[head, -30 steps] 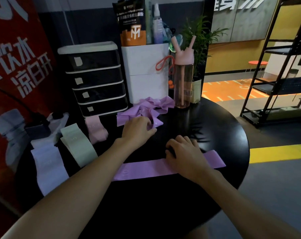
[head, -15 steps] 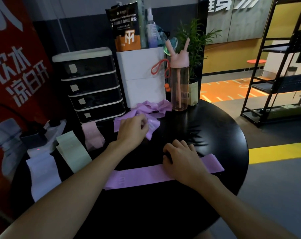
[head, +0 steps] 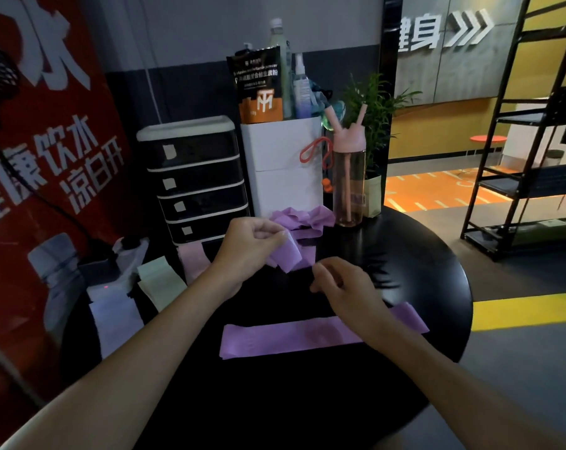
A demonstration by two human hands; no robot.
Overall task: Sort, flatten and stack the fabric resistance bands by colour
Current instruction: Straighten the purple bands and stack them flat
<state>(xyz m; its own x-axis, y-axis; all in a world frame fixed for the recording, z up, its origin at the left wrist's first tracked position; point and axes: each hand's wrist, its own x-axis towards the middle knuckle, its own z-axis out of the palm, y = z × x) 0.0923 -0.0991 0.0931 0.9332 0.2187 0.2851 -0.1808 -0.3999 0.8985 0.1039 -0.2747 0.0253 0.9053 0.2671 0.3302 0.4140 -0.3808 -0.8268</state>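
We are pinching a crumpled band in our left hand; right hand curled, grip unclear; one flat band lying under it, a heap waiting beyond

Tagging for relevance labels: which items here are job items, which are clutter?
Job: lifted purple band in left hand, flat purple band, purple pile, pink band, green band, white band.
Clutter: drawer unit, water bottle, white box, plant, pouch.

Red banner: white characters "饮水", "凉白开", larger ones cut off. Wall sign: white "健身 >>>", first character partly hidden. Black-orange pouch: white "TM"-like monogram, "multivitamin powder", "复合维生素粉"; smaller print unreadable.
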